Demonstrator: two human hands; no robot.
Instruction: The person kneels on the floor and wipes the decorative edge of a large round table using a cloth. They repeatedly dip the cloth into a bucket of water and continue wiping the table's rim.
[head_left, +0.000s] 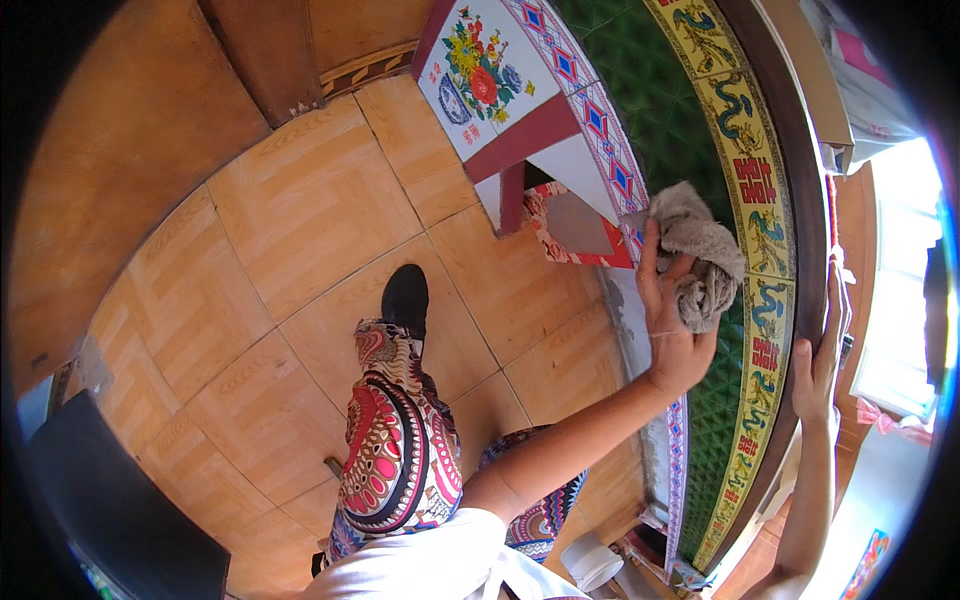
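A crumpled grey-brown cloth (700,240) is gripped by my left hand (675,335), whose fingers are wrapped round it. It rests at the near edge of a green-tiled surface (640,90), beside a strip of white tiles with blue diamonds (600,120). Along the far side of the green tiles runs a yellow border (765,300) with dragon and red motifs, then a dark wooden edge (790,100). My right hand (820,370) lies against that wooden edge with its fingers stretched out, holding nothing.
Below the tiled side is an opening with a red floral-framed panel (580,225). Flower-painted tile (480,80) covers the front. Wooden panels (140,130) stand at left, a black piece of furniture (120,510) lower left, a white bucket (590,562) near the bottom. A window (895,290) is at right.
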